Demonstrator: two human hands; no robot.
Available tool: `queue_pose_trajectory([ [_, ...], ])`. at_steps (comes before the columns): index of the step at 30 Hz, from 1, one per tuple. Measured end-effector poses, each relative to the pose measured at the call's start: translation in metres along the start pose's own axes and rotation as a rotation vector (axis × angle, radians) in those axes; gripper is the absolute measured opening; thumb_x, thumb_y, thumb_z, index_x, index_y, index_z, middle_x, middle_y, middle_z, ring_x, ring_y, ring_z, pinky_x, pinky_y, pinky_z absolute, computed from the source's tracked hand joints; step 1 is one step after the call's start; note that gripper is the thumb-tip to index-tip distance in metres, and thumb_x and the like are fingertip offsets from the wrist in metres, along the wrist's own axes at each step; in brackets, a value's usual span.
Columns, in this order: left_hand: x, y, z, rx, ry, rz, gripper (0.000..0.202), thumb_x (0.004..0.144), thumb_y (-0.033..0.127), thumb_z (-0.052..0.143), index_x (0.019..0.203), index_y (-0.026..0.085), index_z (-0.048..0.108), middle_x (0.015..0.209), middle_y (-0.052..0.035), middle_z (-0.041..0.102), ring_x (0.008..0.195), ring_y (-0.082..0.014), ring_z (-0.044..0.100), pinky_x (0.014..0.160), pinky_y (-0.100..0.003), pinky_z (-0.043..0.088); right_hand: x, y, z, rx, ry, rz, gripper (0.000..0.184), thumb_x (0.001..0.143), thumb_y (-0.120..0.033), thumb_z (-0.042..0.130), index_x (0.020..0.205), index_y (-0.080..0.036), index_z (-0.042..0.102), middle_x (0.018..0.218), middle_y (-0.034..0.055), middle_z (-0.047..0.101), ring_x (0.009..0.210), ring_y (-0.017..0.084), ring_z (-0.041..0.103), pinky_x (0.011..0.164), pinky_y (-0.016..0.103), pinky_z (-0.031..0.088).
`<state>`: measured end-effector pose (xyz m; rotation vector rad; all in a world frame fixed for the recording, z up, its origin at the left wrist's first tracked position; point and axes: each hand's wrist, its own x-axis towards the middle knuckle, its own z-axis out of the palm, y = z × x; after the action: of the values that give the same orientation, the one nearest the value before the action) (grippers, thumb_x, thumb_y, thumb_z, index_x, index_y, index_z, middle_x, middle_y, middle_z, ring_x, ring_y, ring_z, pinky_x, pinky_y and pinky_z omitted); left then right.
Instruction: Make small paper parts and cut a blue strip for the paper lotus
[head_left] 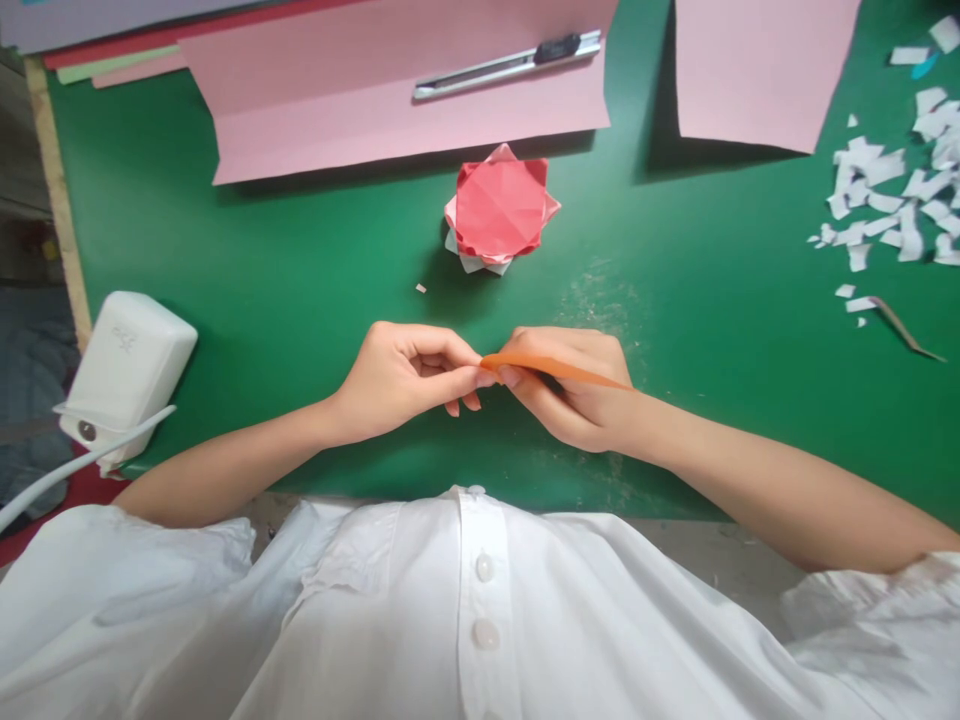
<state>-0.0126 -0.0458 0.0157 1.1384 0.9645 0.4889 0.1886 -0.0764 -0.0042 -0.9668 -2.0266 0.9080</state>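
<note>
An orange piece of paper [559, 368], seen nearly edge-on, is held up off the table between my two hands. My left hand [412, 372] pinches its left end between thumb and fingertips. My right hand [577, 385] is closed on the same paper close beside that end, and the rest of the sheet runs back over the hand toward the wrist. Just beyond my hands stands a folded paper flower [501, 208], red on top with pink and white points around it.
A utility knife [510, 68] lies on a creased pink sheet [300, 110] at the back. Another pink sheet [757, 70] is to its right. White paper scraps [874, 190] litter the right side. A white power bank [135, 360] with a cable sits at the left edge.
</note>
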Motion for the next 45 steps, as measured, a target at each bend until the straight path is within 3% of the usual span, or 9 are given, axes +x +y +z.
queue_pose_trajectory([
  [14,0.0003,-0.0007,-0.0003,0.038,-0.025,0.02,0.028,0.076,0.038,0.08,0.071,0.012,0.07,0.062,-0.0015,0.07,0.054,-0.0085,0.066,0.048,-0.015,0.055,-0.0006,0.0046,0.0018,-0.011,-0.024,-0.051,0.015,0.093,-0.008,0.042,0.091,-0.021,0.05,0.072,-0.0016,0.058,0.059,0.009,0.051,0.055,0.02,0.041],
  [19,0.0005,-0.003,-0.0002,0.026,-0.035,0.047,0.022,0.075,0.032,0.081,0.074,0.013,0.071,0.063,-0.0002,0.069,0.056,-0.0079,0.067,0.05,-0.013,0.056,0.0,0.0032,0.0017,-0.019,-0.018,-0.047,0.016,0.093,-0.009,0.043,0.088,-0.02,0.052,0.071,-0.002,0.058,0.057,0.009,0.051,0.055,0.021,0.04],
  [31,0.0016,-0.0008,0.0001,0.02,-0.014,0.04,0.026,0.073,0.038,0.082,0.08,0.013,0.075,0.067,-0.0004,0.071,0.052,-0.0079,0.064,0.05,-0.018,0.054,0.0009,0.0032,0.0007,-0.087,0.052,-0.012,0.016,0.095,-0.012,0.046,0.087,-0.019,0.058,0.076,-0.0025,0.066,0.062,0.007,0.057,0.057,0.02,0.042],
  [40,0.0026,0.0003,-0.0001,0.014,-0.03,0.037,0.018,0.083,0.032,0.074,0.083,0.014,0.076,0.068,-0.0011,0.073,0.051,-0.0067,0.063,0.05,-0.017,0.053,-0.0021,0.0062,0.0016,-0.058,0.053,0.023,0.015,0.093,-0.013,0.048,0.087,-0.019,0.06,0.075,-0.0016,0.065,0.065,0.009,0.059,0.059,0.022,0.044],
  [45,0.0023,0.0008,-0.0003,-0.009,-0.01,0.03,0.013,0.077,0.026,0.079,0.082,0.014,0.076,0.065,0.0013,0.072,0.05,-0.006,0.063,0.05,-0.015,0.053,-0.0015,0.0066,0.0021,-0.046,0.069,-0.007,0.015,0.093,-0.011,0.048,0.086,-0.018,0.059,0.072,-0.0024,0.063,0.059,0.007,0.053,0.057,0.02,0.041],
])
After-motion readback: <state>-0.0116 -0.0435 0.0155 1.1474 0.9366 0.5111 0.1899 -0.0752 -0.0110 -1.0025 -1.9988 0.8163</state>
